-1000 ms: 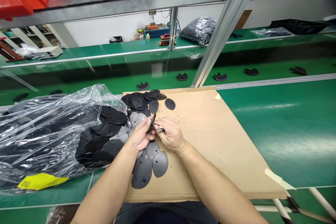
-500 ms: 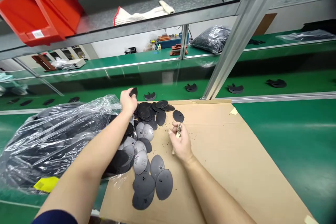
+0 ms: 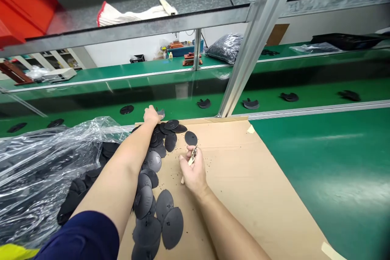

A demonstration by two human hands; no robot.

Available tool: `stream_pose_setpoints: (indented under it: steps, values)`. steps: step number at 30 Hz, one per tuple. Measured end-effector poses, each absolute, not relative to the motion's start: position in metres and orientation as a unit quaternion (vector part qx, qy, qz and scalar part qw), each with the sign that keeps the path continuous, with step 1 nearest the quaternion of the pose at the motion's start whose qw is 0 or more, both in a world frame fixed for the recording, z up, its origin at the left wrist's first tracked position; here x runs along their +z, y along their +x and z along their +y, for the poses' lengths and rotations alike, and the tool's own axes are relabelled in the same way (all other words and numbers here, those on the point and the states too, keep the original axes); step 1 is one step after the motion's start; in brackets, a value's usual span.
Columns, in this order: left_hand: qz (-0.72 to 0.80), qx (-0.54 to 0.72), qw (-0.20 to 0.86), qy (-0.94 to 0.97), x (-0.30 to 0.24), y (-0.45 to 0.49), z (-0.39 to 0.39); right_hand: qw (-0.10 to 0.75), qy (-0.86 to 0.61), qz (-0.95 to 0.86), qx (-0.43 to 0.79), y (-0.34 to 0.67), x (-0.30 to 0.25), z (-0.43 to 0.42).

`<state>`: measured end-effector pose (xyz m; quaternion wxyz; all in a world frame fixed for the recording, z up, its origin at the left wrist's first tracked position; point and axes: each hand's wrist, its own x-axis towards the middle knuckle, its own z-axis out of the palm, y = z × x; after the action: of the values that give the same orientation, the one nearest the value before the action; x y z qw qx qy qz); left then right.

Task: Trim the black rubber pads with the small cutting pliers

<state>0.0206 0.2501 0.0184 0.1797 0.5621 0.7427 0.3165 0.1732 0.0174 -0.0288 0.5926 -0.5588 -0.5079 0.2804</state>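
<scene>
At the far left there is a big clear plastic bag, with dark pieces showing inside it, and a yellow label lies at its lower corner. Behind the bag, three flat black discs are spaced apart along the green strip. The left arm, in a navy sleeve, stretches forward past the bag. The left hand is at the near edge of this strip, just beside a dark curved piece — its fingers are partly hidden, so I cannot tell if it is closed on something.

Under and beside this arm, many oval discs lie overlapping along the left part of the cardboard; one single disc lies a little to their right. Near this disc, the right hand is curled around a small tool with a metal head — probably a cutter — and dark crumbs are scattered near it. Further right stands a slanted metal post, then more curved pieces on the strip, and the green bench.
</scene>
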Motion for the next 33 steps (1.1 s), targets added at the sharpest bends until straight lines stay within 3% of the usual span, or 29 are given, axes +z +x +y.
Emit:
stream_pose_setpoints:
  steps: [5, 10, 17, 23, 33]
  values:
    - [0.685, 0.427, 0.176, 0.563, 0.044, 0.032, 0.216, 0.578, -0.577, -0.517, 0.256, 0.174, -0.028, 0.017]
    - [0.517, 0.594, 0.382, 0.484, 0.065, 0.026, 0.130, 0.553, -0.565, -0.560, 0.247, 0.175, -0.032, 0.017]
    - [0.410, 0.579, 0.626, 0.325, 0.029, -0.001, 0.016, 0.525, -0.461, -0.693, 0.177, 0.175, -0.023, 0.008]
    - [0.401, 0.590, 0.642, 0.280, 0.005, -0.010, 0.008, 0.428, -0.410, -0.803, 0.067, 0.169, -0.017, -0.001]
    - [0.403, 0.592, 0.646, 0.266, 0.004, -0.012, 0.008, 0.405, -0.425, -0.809, 0.019, 0.170, -0.013, 0.000]
